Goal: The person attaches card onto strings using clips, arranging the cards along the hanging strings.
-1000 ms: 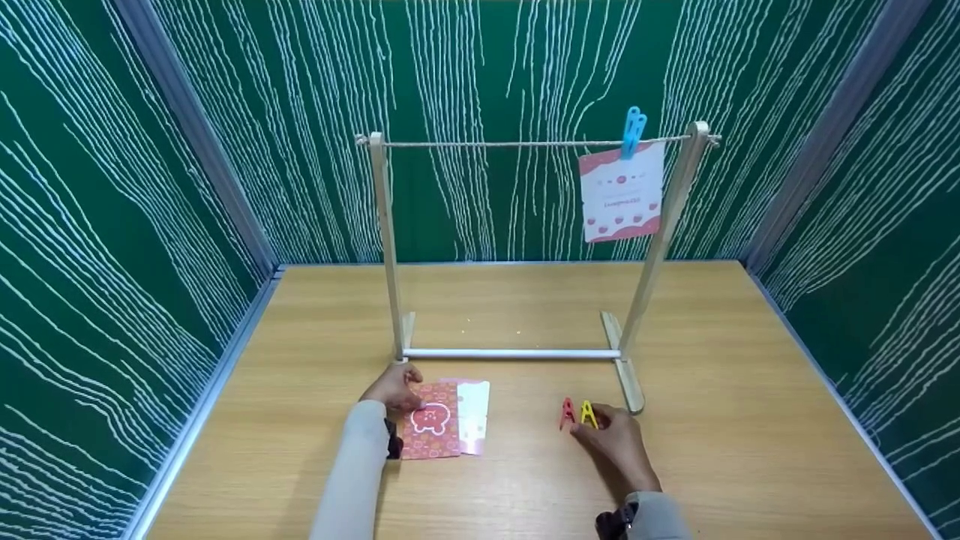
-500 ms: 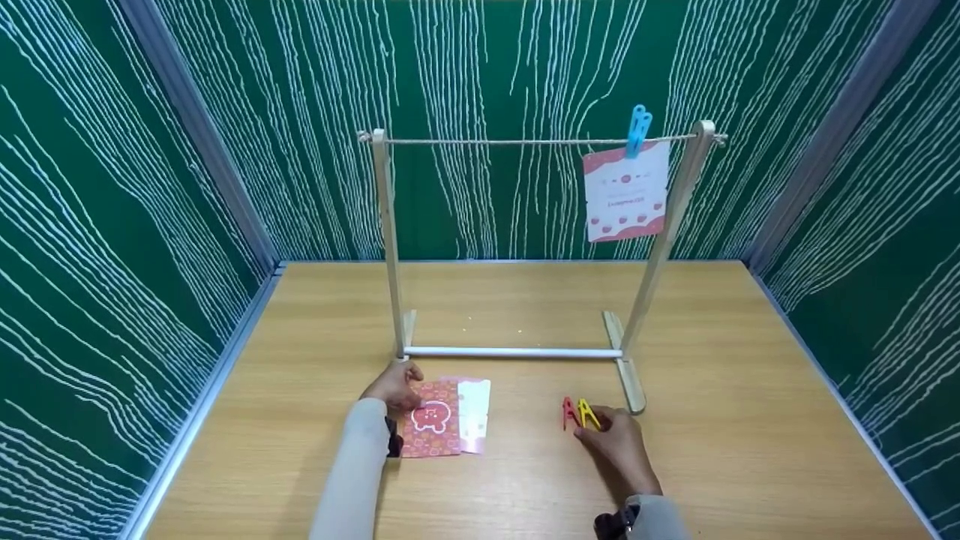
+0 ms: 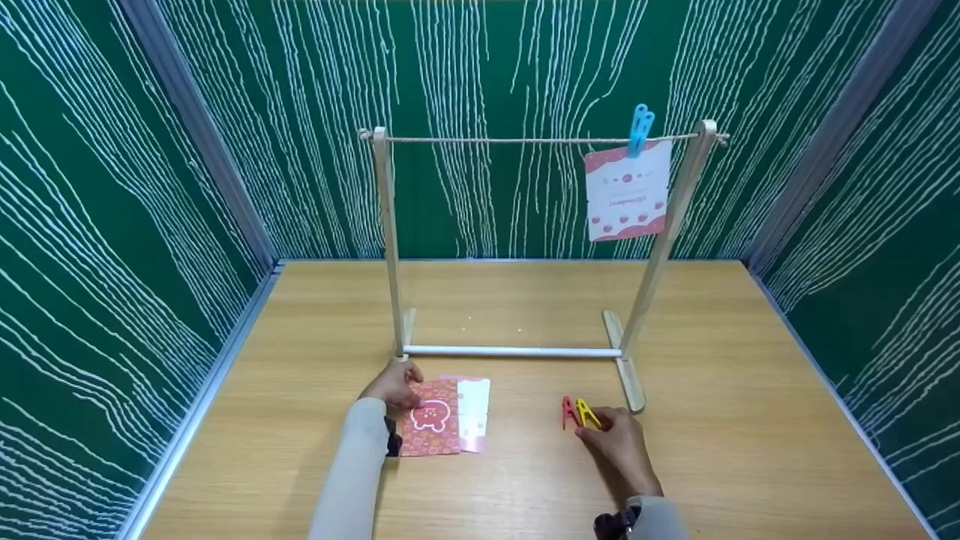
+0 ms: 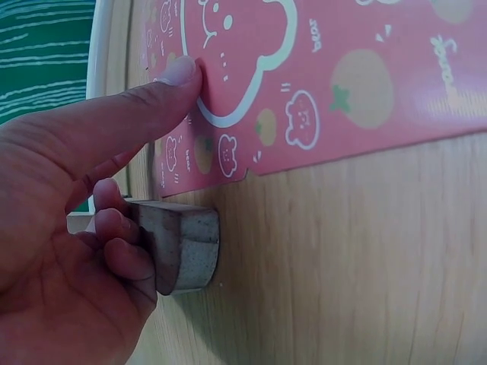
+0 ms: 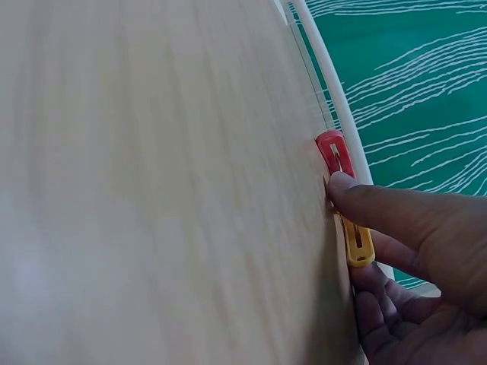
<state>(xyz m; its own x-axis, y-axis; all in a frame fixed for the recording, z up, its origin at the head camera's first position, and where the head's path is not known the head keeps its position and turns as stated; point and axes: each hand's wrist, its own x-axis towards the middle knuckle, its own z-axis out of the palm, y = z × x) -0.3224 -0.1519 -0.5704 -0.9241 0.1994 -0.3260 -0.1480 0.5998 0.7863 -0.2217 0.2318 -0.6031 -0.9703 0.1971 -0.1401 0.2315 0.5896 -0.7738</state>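
In the head view my left hand (image 3: 392, 385) rests at the upper left of a red card (image 3: 430, 439) with a white-outlined bear. Its thumb lies on the card, shown closely in the left wrist view; the other fingers curl beside the wooden foot (image 4: 186, 243). A pale card (image 3: 473, 409) sticks out from under the red one. My right hand (image 3: 622, 444) holds a yellow clothespin (image 3: 586, 412) between thumb and index finger at the tabletop. Just left of it stands a red clothespin (image 3: 568, 412), close against the yellow one. The right wrist view shows the thumb partly covering where they meet.
A wooden stand (image 3: 387, 225) carries a string (image 3: 495, 140) across its top. Near the right post (image 3: 679, 202), a blue clothespin (image 3: 640, 131) clips a strawberry card (image 3: 627, 191) to it. A white bar (image 3: 510, 351) joins the feet. Green walls (image 3: 499, 202) enclose the table.
The red and yellow clothespins have tilted slightly and come closer together in the right hand's fingers. The left hand and the cards have stayed in place.
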